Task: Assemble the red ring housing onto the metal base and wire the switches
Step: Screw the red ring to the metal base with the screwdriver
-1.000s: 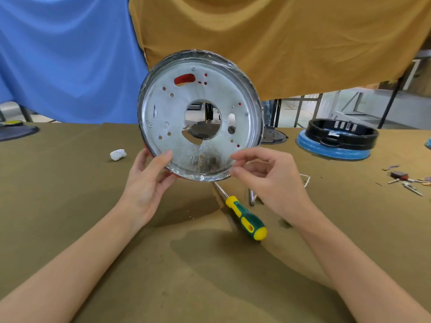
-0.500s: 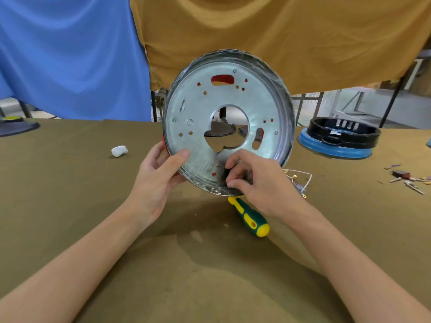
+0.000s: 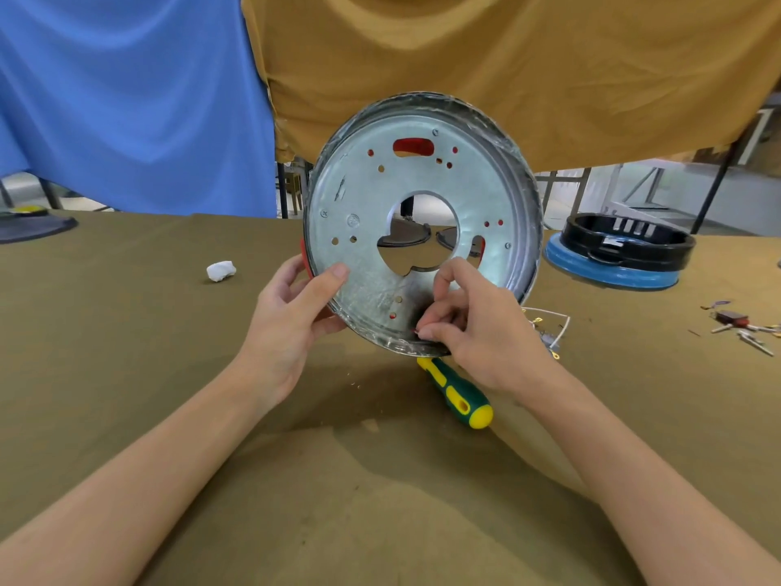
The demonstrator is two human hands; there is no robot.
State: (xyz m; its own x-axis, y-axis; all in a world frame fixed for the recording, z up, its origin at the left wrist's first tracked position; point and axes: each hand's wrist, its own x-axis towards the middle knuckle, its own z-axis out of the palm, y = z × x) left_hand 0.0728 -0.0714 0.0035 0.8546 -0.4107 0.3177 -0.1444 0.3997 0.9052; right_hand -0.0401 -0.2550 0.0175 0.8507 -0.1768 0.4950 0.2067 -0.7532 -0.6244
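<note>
I hold the round metal base upright above the table, its flat underside facing me. The red ring housing sits behind it, showing as a red sliver at the left rim and through the plate's holes. My left hand grips the lower left rim, thumb on the plate's face. My right hand pinches something small at the lower rim, too small to identify. White wires with metal terminals lie on the table just right of my right hand.
A green and yellow screwdriver lies on the table under the base. A black ring on a blue disc stands at the right. Small connectors and metal parts lie at far right, a white wad at left.
The base moved to the right and turned clockwise. My right hand left the rim's edge and came onto the lower face, fingertips now pinched at the rim.
</note>
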